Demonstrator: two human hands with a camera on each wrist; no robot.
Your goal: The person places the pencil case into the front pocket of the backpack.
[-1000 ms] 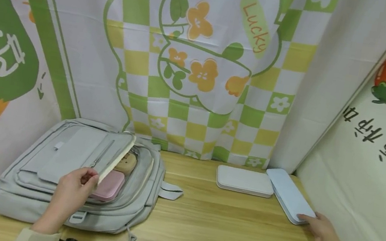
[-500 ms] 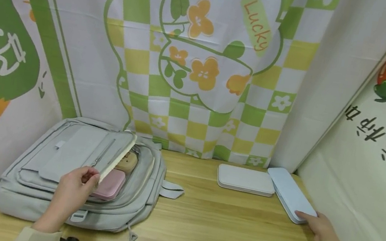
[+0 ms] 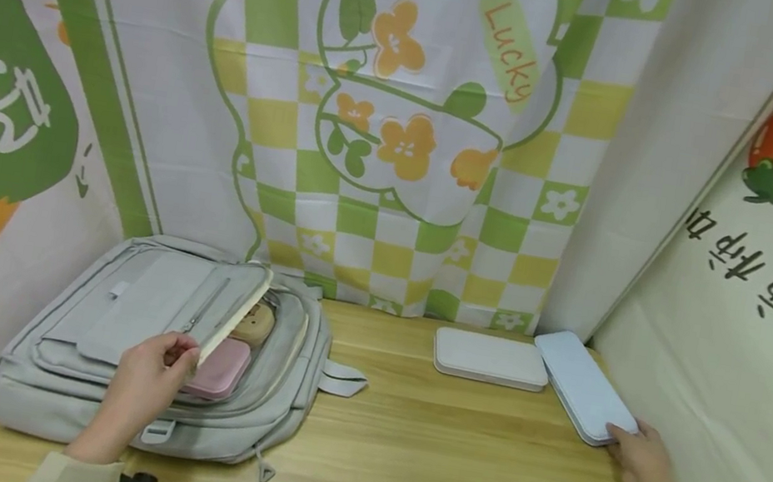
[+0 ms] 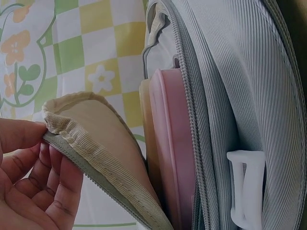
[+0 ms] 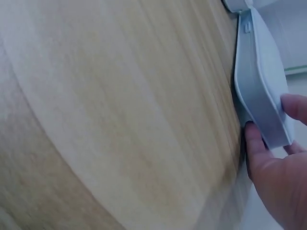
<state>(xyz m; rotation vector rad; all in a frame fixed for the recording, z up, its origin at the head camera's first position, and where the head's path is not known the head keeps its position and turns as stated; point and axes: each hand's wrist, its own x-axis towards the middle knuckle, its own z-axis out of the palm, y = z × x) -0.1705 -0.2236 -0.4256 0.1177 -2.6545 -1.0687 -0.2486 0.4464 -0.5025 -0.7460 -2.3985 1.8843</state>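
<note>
A grey backpack lies on the table at the left with its front pocket unzipped. My left hand pinches the edge of the pocket flap and holds it raised. Inside the pocket show a pink case and a tan case, both partly hidden by the flap. At the far right my right hand grips the near end of a light blue pencil case. In the right wrist view its thumb is on the top face and a finger reaches under the slightly raised end.
A white flat case lies at the back of the wooden table, its right end against the blue one. Printed curtains close off the back and both sides. A grey strap sticks out from the backpack.
My right hand has shifted its hold slightly on the blue pencil case, whose near end has moved a little to the right. The left hand and the flap have stayed put.
</note>
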